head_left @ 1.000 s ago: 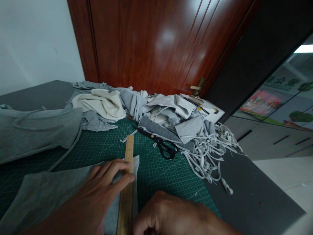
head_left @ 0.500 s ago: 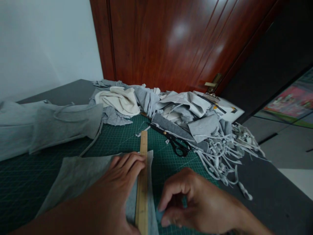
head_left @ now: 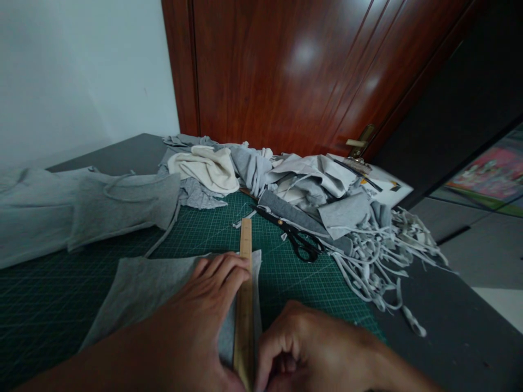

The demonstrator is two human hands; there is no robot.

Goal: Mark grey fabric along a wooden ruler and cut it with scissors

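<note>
A wooden ruler (head_left: 245, 305) lies lengthwise along the right edge of a grey fabric piece (head_left: 143, 288) on the green cutting mat (head_left: 204, 228). My left hand (head_left: 212, 310) lies flat over the fabric, fingers stretched out and fingertips pressing the ruler down; its thumb is by the ruler's near end. Just right of the ruler, my right hand (head_left: 302, 348) is closed in a pinch low by the fabric's edge. What its fingertips hold is hidden now; half a second ago a small bluish piece showed there.
Black scissors (head_left: 292, 234) lie on the mat beyond my right hand. A heap of grey and white fabric (head_left: 310, 174) runs along the back, with tangled cords (head_left: 368, 267) at right. Sewn grey pieces (head_left: 122, 207) lie at left. A wooden door (head_left: 278, 71) stands behind.
My right hand has moved nearer to me and in against the ruler's near end. My left hand stays on the ruler. The whole view has shifted slightly.
</note>
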